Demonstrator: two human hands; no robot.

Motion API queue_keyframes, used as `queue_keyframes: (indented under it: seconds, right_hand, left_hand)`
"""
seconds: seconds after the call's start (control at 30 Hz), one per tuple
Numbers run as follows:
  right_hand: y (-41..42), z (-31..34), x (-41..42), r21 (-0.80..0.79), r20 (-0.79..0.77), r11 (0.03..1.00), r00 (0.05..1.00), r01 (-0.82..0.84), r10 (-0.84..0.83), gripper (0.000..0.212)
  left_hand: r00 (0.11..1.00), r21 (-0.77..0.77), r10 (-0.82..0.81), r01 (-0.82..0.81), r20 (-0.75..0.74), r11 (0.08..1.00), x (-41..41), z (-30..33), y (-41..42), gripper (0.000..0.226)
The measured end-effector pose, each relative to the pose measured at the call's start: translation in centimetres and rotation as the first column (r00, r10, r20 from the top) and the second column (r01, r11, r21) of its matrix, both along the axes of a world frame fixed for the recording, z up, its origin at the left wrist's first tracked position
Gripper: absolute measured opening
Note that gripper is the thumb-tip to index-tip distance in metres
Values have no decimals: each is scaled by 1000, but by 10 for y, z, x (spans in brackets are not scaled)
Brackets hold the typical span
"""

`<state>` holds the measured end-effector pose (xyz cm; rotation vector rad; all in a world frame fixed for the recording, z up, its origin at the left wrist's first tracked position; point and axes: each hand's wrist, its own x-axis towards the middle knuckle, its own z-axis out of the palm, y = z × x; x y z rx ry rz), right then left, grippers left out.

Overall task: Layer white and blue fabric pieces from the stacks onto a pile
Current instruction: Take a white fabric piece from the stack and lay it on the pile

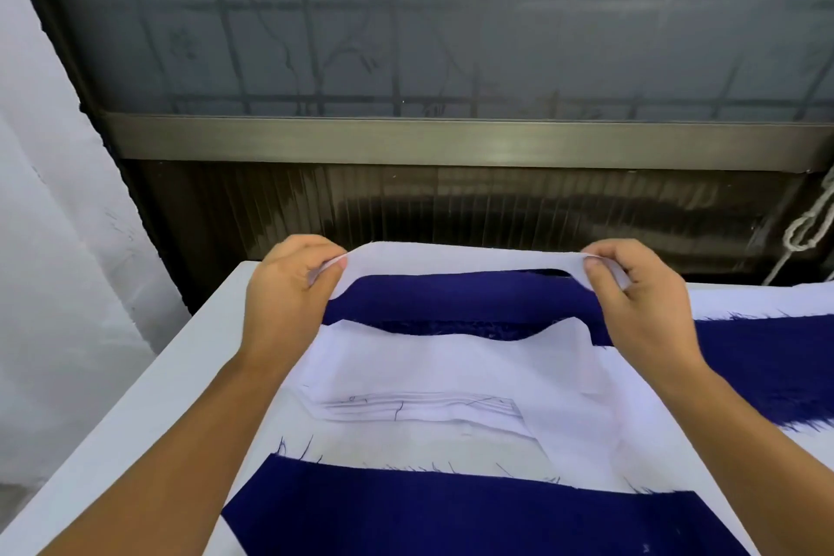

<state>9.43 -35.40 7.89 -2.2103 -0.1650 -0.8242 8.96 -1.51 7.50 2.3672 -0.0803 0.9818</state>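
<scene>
Both hands, the left hand (289, 284) and right hand (641, 289), pinched the far corners of a white piece (451, 260), stretched above the blue piece (460, 298) on the desk (149, 379). Uneven tension could skew it and misalign the pile.

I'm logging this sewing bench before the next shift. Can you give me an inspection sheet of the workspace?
Surface: white table, mostly covered by fabric.
Job's things: white strip held raised over a blue piece; white stack below; blue fabric near and at right.
Clutter: loose blue threads.
Hands: left hand and right hand each pinch one end of the strip.
Cables: knotted cord at right.
Surroundings: frosted window, white cloth at left.
</scene>
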Motion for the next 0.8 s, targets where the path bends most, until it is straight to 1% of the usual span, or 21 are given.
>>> queue_keyframes:
  seconds: [0.07, 0.13, 0.2, 0.23, 0.3, 0.37, 0.4, 0.43, 0.47, 0.5, 0.57, 0.6, 0.67, 0.7, 0.73, 0.77, 0.8]
  right_hand:
    - [-5, 6, -29, -31, -20, 997, 998, -65, 65, 6]
    - [-16, 3, -59, -29, -118, 989, 983, -142, 138, 15]
    - [-31, -6, -84, -31, -261, 974, 943, -223, 207, 21]
    - [-39, -13, -94, -39, -340, 964, 910, -264, 236, 21]
    - [-50, -24, -108, -16, -511, 941, 811, -338, 283, 21]
    - [-54, -33, -114, 27, -630, 934, 720, -355, 292, 18]
    - [-54, -37, -115, 44, -662, 938, 693, -344, 285, 12]
    - [-54, -41, -115, 53, -681, 940, 677, -336, 280, 9]
    - [-54, -44, -114, 50, -688, 943, 673, -329, 272, 13]
    - [-53, -46, -114, 46, -681, 946, 683, -320, 264, 16]
    - [-49, -44, -115, 34, -612, 961, 754, -275, 238, 17]
    - [-47, -43, -119, 34, -535, 969, 814, -247, 226, 15]
    - [-45, -41, -128, 5, -327, 982, 928, -187, 178, 10]
    - [-46, -42, -133, -41, -227, 984, 961, -173, 160, 10]
    - [-48, -45, -138, -98, -144, 980, 977, -175, 160, 15]
    - [-50, -51, -142, -154, -92, 969, 979, -193, 181, 22]
    - [-53, -59, -146, -219, -67, 949, 973, -229, 219, 32]
  left_hand:
    - [995, 6, -93, 93, -26, 996, -22, 5, 10, 15]
    - [954, -11, -256, 257, -155, 966, -50, 10, 22, 11]
    - [857, -65, -394, 395, -333, 916, -74, 10, 31, 10]
    - [798, -102, -431, 431, -421, 897, -83, 6, 35, 9]
    - [659, -191, -481, 463, -578, 865, -95, -3, 39, 8]
    - [520, -253, -506, 482, -688, 839, -100, -13, 41, 10]
    - [471, -260, -505, 492, -723, 831, -101, -17, 40, 10]
    - [450, -252, -493, 493, -745, 832, -101, -20, 38, 9]
    - [466, -233, -471, 480, -749, 846, -100, -24, 34, 9]
    - [516, -210, -440, 444, -735, 871, -99, -26, 32, 13]
    - [665, -191, -383, 345, -641, 919, -99, -28, 26, 22]
    - [743, -181, -371, 327, -557, 928, -100, -28, 24, 24]
    - [867, -85, -353, 346, -351, 934, -108, -28, 24, 23]
    - [898, -20, -359, 366, -254, 930, -113, -30, 25, 20]
    - [907, 47, -382, 396, -179, 917, -118, -34, 26, 13]
    - [899, 118, -416, 432, -139, 894, -123, -40, 28, 8]
    - [891, 205, -436, 453, -126, 868, -128, -49, 29, 12]
